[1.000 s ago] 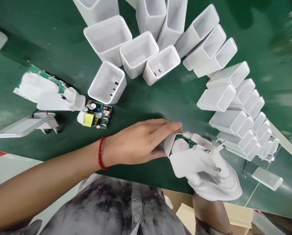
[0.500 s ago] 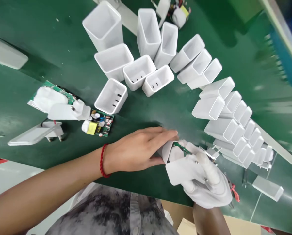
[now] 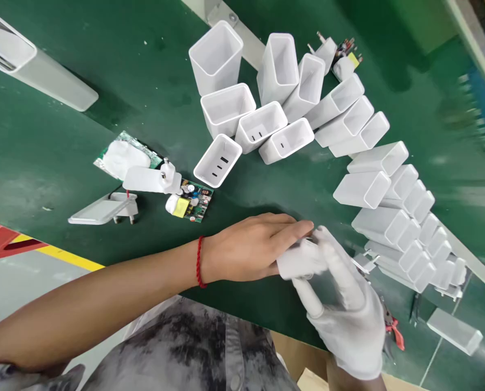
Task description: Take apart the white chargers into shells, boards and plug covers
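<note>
My left hand (image 3: 250, 247), bare with a red cord bracelet, is closed around a white charger housing that its fingers almost wholly cover. My right hand (image 3: 348, 315) wears a white glove. Its thumb and fingers grip the edges of a white plug cover (image 3: 301, 260) at the housing's open end, with a gap below the palm side. The cover is blurred by motion, and no circuit board shows between the hands. Left of my left hand lie a circuit board (image 3: 193, 202) with a yellow part and a plug cover (image 3: 145, 179) on a larger board.
Open white housings (image 3: 222, 160) stand in a curved row beyond my hands, and several more (image 3: 381, 225) lie to the right. Red-handled pliers (image 3: 395, 328) and a loose white housing (image 3: 454, 331) lie at the right. A long white case (image 3: 59, 81) is at upper left.
The plug cover has moved up against the housing in my left hand, and the green board between them has gone from sight. My right fingers have shifted to the cover's edges. The view has shifted.
</note>
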{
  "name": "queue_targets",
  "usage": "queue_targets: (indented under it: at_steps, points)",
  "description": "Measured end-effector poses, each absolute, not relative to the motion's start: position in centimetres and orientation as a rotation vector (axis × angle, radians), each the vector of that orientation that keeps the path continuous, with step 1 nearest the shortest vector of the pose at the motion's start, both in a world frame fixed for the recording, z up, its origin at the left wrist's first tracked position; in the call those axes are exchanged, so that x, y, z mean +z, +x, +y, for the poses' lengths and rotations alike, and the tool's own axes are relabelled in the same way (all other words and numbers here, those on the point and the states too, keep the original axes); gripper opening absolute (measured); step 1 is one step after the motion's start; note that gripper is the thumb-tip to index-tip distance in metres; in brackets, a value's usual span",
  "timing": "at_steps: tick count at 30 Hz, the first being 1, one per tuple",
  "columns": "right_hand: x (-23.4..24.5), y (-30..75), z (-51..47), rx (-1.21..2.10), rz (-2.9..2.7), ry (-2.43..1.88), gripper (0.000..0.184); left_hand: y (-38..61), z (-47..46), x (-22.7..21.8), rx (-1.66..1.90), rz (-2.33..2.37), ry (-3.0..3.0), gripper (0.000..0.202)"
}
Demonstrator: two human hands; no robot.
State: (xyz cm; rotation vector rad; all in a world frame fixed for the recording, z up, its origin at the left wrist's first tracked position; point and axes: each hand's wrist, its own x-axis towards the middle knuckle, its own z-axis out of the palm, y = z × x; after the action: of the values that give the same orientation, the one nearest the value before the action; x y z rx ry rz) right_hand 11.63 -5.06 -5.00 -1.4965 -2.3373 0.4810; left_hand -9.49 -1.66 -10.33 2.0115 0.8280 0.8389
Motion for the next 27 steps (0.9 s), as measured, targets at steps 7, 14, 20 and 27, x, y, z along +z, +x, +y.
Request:
queue_targets:
  at_steps: [7, 14, 20, 27]
  points:
    - [-6.1, 11.2, -8.2, 0.074, -2.319, -1.269, 0.078, -9.1, -1.8, -10.1, 0.751, 0.942, 1.937, 0.074]
    - [-9.7, 8.5, -7.6, -0.218, -2.258, -1.388, 0.077, -10.2, -2.0, -9.4, 0.641, 0.880, 1.982, 0.056]
    - [-10.7, 8.7, -7.6, -0.130, -2.250, -1.367, 0.074, -10.4, -2.8, -9.5, 0.710, 0.898, 2.069, 0.048]
    - [-9.2, 10.6, -8.0, 0.138, -2.026, -1.630, 0.045, -10.9, -2.8, -9.8, 0.946, 1.118, 2.016, 0.048]
